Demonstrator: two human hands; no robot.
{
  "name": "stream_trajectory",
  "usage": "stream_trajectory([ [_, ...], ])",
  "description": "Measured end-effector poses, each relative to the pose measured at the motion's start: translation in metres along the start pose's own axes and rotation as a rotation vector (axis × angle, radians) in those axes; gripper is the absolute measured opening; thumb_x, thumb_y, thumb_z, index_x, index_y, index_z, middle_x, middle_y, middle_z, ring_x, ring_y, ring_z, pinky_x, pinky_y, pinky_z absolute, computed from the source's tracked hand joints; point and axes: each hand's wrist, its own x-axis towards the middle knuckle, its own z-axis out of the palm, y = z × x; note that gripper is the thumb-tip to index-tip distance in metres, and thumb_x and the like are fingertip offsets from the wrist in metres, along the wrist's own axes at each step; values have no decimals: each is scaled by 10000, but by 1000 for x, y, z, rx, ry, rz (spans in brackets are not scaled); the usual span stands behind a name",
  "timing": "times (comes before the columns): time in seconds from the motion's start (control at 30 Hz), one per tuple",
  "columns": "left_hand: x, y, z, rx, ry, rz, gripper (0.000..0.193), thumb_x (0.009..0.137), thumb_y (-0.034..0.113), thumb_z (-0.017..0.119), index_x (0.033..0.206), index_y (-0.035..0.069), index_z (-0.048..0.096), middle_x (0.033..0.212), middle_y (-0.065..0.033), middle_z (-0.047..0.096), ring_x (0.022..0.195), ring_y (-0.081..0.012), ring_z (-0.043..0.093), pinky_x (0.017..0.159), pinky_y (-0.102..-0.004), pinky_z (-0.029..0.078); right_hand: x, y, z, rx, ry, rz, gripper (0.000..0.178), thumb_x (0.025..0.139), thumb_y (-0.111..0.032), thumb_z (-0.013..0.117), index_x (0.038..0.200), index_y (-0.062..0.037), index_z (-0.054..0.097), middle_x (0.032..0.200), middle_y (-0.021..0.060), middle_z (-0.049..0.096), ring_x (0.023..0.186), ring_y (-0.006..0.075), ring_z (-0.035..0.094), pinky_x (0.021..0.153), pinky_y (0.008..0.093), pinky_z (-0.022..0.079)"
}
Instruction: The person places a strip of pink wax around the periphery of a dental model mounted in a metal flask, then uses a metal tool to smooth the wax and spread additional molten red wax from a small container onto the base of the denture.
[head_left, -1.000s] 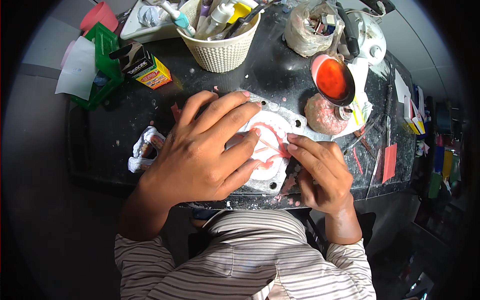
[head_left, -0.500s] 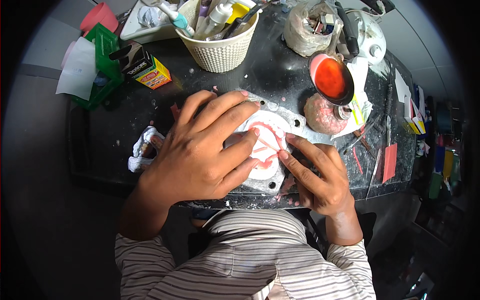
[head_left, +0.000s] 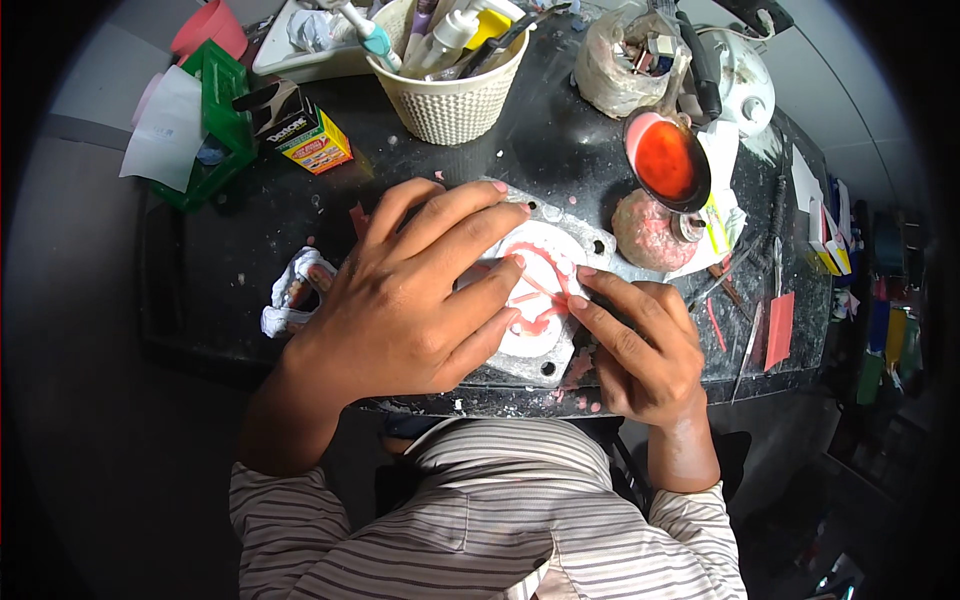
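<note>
Pink wax (head_left: pixel 540 326) on plaster cast (head_left: pixel 528 346): left hand (head_left: pixel 412 288) spread wide, right hand (head_left: pixel 648 345) narrow, can't tell if it's pinching, we'd press gently

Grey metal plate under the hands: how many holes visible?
3: far-edge hole beside the left hand, right-corner hole just beyond the right hand, near-edge hole. The left hand may hide more.

Pale shirt (head_left: pixel 500 500), narrow dark stripes, matching striped sleeves (head_left: pixel 288 520), soft creases across the front
</note>
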Motion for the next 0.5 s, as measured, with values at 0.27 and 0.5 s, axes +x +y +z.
stream_trajectory([
  [0.27, -3, -2, -1, -93, 61, 69, 201, 664, 63, 630, 842, -17, 681, 1195, -182, 637, 1159, -358, 570, 944, -489, 427, 10, -7, 2, -17, -89, 33, 522, 676, -107, 686, 1197, -134, 704, 1209, 143, 612, 836, 243, 568, 725, 332, 489],
  [0.5, -2, 2, 5, -152, 8, 41, 188, 650, 49, 609, 811, -32, 661, 1215, -202, 620, 1199, -370, 540, 979, -510, 399, 8, -7, 3, -13, -119, 47, 527, 684, -108, 697, 1205, -186, 706, 1218, 133, 585, 837, 235, 553, 715, 326, 480],
])
